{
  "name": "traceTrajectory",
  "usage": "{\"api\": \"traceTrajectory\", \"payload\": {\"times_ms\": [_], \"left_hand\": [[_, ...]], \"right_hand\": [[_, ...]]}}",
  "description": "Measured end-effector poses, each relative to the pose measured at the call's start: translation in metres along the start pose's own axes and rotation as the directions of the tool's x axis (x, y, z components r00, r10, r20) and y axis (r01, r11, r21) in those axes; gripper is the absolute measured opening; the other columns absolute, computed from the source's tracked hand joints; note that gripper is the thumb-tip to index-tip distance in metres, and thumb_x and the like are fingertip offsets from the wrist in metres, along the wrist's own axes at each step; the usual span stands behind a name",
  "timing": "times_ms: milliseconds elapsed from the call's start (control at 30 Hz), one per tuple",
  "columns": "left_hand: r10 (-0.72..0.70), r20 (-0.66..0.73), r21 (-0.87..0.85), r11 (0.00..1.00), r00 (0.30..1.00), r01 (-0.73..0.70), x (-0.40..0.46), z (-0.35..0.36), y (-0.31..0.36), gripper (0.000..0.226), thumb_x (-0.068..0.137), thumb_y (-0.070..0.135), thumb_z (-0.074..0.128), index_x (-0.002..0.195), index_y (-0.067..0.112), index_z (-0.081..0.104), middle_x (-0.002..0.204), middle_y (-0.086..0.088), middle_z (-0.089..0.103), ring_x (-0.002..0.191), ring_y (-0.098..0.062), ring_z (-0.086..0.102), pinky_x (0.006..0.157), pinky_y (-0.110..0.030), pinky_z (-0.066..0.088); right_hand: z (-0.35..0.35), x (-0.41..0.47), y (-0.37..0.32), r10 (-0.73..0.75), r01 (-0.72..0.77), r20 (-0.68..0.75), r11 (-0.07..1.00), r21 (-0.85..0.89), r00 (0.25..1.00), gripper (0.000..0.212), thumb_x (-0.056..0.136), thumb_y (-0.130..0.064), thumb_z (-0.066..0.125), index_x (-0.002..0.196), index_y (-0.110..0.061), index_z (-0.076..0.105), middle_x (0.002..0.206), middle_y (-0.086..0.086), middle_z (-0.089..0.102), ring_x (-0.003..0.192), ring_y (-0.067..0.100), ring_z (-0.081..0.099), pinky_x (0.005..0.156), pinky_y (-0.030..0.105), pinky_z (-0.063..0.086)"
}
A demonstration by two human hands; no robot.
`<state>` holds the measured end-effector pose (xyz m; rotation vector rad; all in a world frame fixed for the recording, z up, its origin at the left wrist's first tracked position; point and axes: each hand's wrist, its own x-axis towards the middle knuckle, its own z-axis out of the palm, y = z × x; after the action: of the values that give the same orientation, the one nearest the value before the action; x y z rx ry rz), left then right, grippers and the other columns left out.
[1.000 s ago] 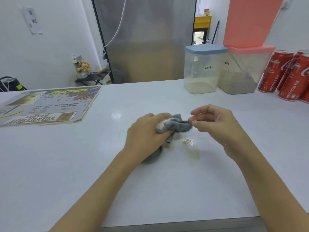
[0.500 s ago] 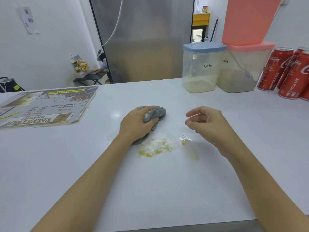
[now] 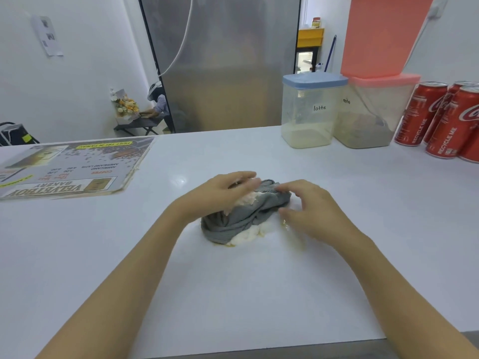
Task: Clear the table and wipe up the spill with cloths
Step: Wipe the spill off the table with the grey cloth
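A crumpled grey cloth (image 3: 246,220) lies in the middle of the white table (image 3: 233,294), on top of a white, mushy spill (image 3: 246,237) with yellowish liquid at its rim. Some white mush also sticks to the cloth's top. My left hand (image 3: 220,194) grips the cloth from the upper left, fingers curled over it. My right hand (image 3: 308,211) holds the cloth's right end between its fingertips and thumb. A thin yellowish smear (image 3: 295,237) shows beside and under my right hand.
A printed bakery menu (image 3: 72,167) lies flat at the far left. At the back right stand a "latte" container (image 3: 308,112) with a blue lid, a "mocha" container (image 3: 370,117) with a pink box (image 3: 383,35) on it, and red cans (image 3: 445,123).
My left hand has brought the cloth back down onto the spill, covering most of it. My right hand has moved left and taken hold of the cloth's right end.
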<state>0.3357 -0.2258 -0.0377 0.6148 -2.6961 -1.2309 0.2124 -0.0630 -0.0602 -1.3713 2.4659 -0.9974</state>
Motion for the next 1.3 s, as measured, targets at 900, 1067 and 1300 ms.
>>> {"api": "traceTrajectory", "payload": {"times_ms": [900, 1067, 1300], "left_hand": [[-0.152, -0.463, 0.26, 0.918, 0.873, 0.298, 0.008, -0.021, -0.016, 0.019, 0.094, 0.022, 0.052, 0.105, 0.012, 0.065, 0.106, -0.008, 0.068, 0.097, -0.025, 0.061, 0.088, -0.033, 0.049], [-0.106, -0.361, -0.018, 0.994, 0.927, 0.106, -0.007, -0.025, 0.004, 0.057, 0.091, 0.064, 0.029, 0.117, 0.022, 0.058, 0.121, 0.004, 0.058, 0.118, -0.015, 0.05, 0.099, -0.031, 0.035], [-0.206, -0.108, -0.667, 0.741, 0.973, 0.082, -0.011, -0.024, 0.017, 0.106, 0.078, 0.079, -0.005, 0.138, 0.009, 0.047, 0.147, 0.005, 0.04, 0.144, -0.008, 0.014, 0.119, -0.039, -0.007]], "right_hand": [[-0.016, -0.021, -0.014, -0.189, 0.156, 0.417, 0.982, 0.111, 0.889, 0.027, 0.078, -0.003, 0.067, 0.089, -0.025, 0.077, 0.069, -0.012, 0.051, 0.062, -0.005, 0.047, 0.062, 0.01, 0.036], [-0.022, -0.012, -0.019, -0.147, 0.124, 0.034, 0.92, 0.371, 0.988, 0.015, 0.081, -0.033, 0.069, 0.079, -0.02, 0.075, 0.08, -0.001, 0.069, 0.059, 0.0, 0.05, 0.06, 0.017, 0.04], [-0.021, 0.014, -0.039, -0.112, 0.124, -0.056, 0.925, 0.358, 0.992, 0.022, 0.091, -0.019, 0.059, 0.109, -0.025, 0.069, 0.082, -0.007, 0.062, 0.07, 0.005, 0.052, 0.063, 0.007, 0.04]]}}
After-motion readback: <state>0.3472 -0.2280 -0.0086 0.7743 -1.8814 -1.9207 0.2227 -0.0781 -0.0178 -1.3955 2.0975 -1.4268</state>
